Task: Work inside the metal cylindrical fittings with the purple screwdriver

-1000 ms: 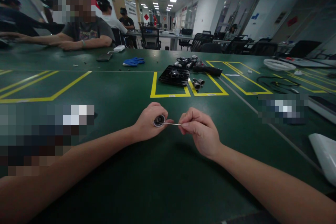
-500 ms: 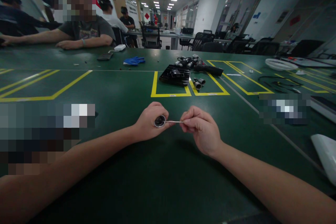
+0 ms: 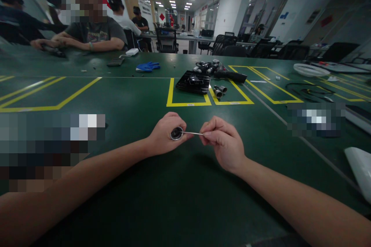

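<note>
Cylinder [image 3: 176,133], gripped in the left hand [image 3: 162,136], curled round it, mouth showing, above the table [image 3: 179,197]; rod [image 3: 191,133], pinched tight in the right hand [image 3: 225,144], tip at that mouth; beyond, black piece [image 3: 193,85] lying over yellow tape [image 3: 178,105], just beside two tubes [image 3: 218,93]; heap [image 3: 209,67] behind; blue glove [image 3: 148,66] farther left.

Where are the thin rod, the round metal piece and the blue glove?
Thin rod [image 3: 192,133], head view: middle of its bare shaft.
Round metal piece [image 3: 175,134], head view: its dark, round end.
Blue glove [image 3: 148,66], head view: its crumpled middle.
</note>
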Available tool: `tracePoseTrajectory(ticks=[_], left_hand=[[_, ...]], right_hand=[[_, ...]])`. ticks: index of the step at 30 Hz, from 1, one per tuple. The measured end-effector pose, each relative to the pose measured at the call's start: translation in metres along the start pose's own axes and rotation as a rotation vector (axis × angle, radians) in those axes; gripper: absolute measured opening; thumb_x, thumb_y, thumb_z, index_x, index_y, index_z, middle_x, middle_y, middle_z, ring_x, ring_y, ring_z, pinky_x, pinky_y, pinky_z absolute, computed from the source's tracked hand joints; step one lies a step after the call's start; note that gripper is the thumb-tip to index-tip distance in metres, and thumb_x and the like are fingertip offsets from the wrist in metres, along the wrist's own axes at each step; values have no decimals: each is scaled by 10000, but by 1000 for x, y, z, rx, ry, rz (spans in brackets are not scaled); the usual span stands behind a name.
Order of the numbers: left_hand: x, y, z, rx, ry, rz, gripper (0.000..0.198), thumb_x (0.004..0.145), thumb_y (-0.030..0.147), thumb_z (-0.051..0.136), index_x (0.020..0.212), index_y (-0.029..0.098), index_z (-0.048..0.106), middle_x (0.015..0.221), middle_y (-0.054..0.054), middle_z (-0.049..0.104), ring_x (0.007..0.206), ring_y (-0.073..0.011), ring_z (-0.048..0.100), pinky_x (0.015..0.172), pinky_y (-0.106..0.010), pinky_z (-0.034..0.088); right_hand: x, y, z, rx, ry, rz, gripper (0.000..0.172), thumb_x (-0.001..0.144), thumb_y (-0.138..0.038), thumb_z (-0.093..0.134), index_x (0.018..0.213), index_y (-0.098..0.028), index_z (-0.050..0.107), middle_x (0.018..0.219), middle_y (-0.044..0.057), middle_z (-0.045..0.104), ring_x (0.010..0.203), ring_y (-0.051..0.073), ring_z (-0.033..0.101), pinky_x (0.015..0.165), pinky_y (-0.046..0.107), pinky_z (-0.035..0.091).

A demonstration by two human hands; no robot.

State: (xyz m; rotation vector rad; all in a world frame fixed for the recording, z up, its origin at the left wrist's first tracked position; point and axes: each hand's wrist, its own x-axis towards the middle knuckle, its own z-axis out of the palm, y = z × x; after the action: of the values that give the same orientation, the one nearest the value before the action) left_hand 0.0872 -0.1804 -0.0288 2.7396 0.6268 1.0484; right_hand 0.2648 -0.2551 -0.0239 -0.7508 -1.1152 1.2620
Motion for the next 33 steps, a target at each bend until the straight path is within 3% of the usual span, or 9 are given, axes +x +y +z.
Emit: tracePoseTrajectory(ticks=[16,23,29,33], left_hand=[[1,3,-3,10,4,2,190,796,304,573,688,169,494,645,6,562,631,-138,529,708,-305,454],[1,4,-3,9,-11,-113,231,791,360,570,680,177,483,664,2,533,642,-141,506,635,-276,433],[1,5,-3,1,-7,-86,228,797,346,569,674,172,486,655,-2,533,658,-149,509,630,-277,423],[1,3,-2,3,0,-88,222,789,335,579,671,172,485,649,2,527,652,-146,502,623,-273,418]], right_hand=[[-1,1,-1,-52,-45,-90,120,680,-86,537,636,-193,569,574,-24,531,579,134,467,571,290,334],[-5,-1,1,-144,-107,-64,117,714,-86,548,659,-187,567,618,-21,525,600,134,477,587,291,349],[-7,-3,3,-94,-128,-104,119,724,-82,540,678,-190,553,607,-33,498,582,120,454,577,276,341],[-7,-5,6,-192,-110,-94,108,719,-99,541,652,-182,536,598,-30,480,580,119,450,571,273,346]])
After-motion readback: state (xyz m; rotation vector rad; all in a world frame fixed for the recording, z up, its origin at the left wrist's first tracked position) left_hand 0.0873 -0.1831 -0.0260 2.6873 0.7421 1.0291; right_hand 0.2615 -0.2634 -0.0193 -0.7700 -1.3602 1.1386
